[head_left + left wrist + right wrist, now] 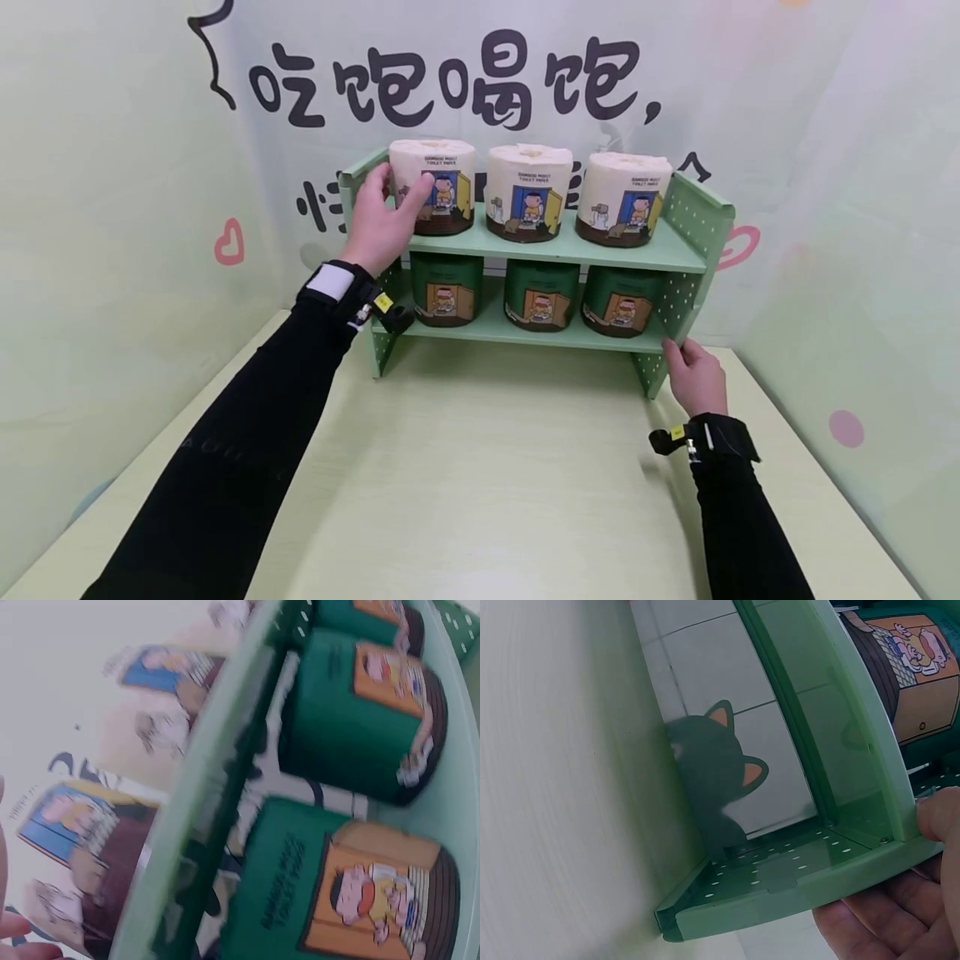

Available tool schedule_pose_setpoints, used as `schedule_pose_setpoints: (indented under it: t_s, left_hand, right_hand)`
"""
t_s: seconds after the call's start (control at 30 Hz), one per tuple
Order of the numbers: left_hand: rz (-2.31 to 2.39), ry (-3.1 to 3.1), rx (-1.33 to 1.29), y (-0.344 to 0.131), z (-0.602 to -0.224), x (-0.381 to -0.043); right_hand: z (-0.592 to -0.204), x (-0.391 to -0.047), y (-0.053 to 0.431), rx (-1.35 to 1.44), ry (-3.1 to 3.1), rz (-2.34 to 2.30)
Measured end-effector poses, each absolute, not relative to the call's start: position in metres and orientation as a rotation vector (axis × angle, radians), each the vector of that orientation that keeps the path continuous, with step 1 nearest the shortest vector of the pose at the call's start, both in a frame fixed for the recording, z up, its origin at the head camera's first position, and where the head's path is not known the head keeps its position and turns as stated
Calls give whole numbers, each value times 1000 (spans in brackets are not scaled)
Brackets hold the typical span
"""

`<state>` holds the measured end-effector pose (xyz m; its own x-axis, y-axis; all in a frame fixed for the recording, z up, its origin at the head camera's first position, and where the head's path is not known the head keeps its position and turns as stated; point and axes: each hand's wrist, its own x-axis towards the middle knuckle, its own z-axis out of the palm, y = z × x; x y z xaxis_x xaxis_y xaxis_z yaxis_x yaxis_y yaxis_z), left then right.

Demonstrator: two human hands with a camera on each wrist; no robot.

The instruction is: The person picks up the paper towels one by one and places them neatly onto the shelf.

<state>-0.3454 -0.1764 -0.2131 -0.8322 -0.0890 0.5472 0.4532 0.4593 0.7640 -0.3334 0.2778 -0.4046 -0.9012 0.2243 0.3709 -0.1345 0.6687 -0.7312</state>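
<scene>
A light green two-tier shelf [555, 257] stands at the back of the table. On its upper board are three white toilet paper rolls with brown bottoms: left [453, 196], middle [529, 193] and right [625, 200]. My left hand [381, 218] holds the left one, thumb across its front and fingers at its left side. Below sit three dark green wrapped rolls: left [447, 292], middle [541, 296] and right [621, 302]. Low on the shelf's right side panel, my right hand [697, 379] grips the edge, thumb in front and fingers behind, also seen in the right wrist view.
The pale table [487, 467] extends in front of the shelf. Behind it hangs a printed backdrop [360, 33] with large dark characters. Perforated panels [780, 855] close the shelf's ends. Side walls [847, 317] flank the table.
</scene>
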Motion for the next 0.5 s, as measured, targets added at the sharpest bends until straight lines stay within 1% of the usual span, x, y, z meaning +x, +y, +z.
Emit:
schedule_pose_setpoints:
  t_s: [0.23,0.33,0.5]
  left_hand:
    - [-1437,-2147,-381,-168,-222,-318]
    - [-1433,-2147,-431,-165,-235,-305]
    - [-1404,-2161,-585,-164,-263,-287]
  right_hand:
    - [-400,-320,290,-45,-2495,1027]
    - [-398,-314,295,-17,-2553,984]
    - [-390,-305,292,56,-2617,1002]
